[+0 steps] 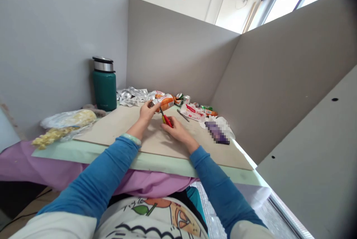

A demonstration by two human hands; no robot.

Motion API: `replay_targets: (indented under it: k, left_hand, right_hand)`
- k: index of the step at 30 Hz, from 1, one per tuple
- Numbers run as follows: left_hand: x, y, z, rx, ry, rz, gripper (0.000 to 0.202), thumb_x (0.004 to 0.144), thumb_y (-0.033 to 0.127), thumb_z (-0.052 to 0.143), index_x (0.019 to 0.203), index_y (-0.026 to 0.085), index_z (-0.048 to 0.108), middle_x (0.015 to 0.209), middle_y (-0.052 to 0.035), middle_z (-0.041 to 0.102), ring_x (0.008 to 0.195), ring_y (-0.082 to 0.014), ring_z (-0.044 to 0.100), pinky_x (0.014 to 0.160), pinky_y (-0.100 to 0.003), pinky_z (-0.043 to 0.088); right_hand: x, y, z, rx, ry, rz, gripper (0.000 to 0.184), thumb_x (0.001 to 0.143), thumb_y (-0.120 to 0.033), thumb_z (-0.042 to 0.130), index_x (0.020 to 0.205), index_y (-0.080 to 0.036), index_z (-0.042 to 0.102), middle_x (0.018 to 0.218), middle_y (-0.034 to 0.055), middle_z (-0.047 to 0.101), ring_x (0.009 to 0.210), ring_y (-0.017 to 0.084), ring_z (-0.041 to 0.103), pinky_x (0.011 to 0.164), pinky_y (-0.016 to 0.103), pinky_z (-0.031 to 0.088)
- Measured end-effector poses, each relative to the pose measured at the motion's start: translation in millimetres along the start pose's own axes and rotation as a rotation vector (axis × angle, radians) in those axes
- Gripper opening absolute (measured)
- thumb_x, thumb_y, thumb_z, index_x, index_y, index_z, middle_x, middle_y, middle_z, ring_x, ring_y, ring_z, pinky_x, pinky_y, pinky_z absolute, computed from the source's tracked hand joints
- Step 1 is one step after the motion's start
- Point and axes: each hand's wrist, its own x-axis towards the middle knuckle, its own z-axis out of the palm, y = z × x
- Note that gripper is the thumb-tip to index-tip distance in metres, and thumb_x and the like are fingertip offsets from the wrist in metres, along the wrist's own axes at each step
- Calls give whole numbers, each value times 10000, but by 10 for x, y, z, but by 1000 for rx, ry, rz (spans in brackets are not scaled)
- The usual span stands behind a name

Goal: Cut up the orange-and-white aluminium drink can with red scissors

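**Speaker 1:** Who has the can?

**Speaker 2:** You do, in your left hand (148,112). Its fingers grasp the orange-and-white metal can (166,102) near its silver end. The can lies tilted on its side over the flat beige board (111,127), turned this way, it seems, to steady it and present that end to you.

**Speaker 1:** And your other hand?

**Speaker 2:** Your right hand (177,129) has its fingers curled around the red-and-yellow handles of a pair of dark-bladed scissors (167,120). You aim the blades up at the can, close to your left fingers, probably so 1 hand can brace while the other works the handles. Whether blade touches metal, this view cannot tell.

**Speaker 1:** What surrounds you?

**Speaker 2:** A slim, dark, pen-like tool (183,115) lies on the board beyond your right hand, perhaps for easy reach. Crumpled silvery scraps (134,96) line the back, and a tall teal bottle with a steel neck (105,88) stands upright at left, likely parked out of the way of your 2 arms.
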Motion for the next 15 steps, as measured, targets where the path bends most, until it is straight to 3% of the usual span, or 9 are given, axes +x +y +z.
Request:
replay_targets:
  k: [3,8,15]
  left_hand:
    - [15,-21,3,3,26,-18,727,615,565,829,1198,169,652,970,-52,638,841,-195,633,686,-288,492]
    - [-27,7,29,-5,-95,-39,739,650,567,820,1241,170,622,1014,-64,634,824,-183,645,645,-273,497]
    - [-40,11,67,-65,-138,-84,711,671,625,815,1202,193,623,1085,-95,655,909,-210,673,682,-284,531]
  right_hand:
    - [22,78,90,-55,87,-12,541,886,-596,644,1228,-180,588,1187,111,691,1062,261,641,930,392,480]
    - [-15,163,137,-2,59,29,466,957,-647,499,1120,-221,594,973,68,701,898,240,654,815,380,500]
    - [1,256,126,130,95,35,582,937,-797,376,917,-249,571,838,41,639,772,224,591,726,376,474]
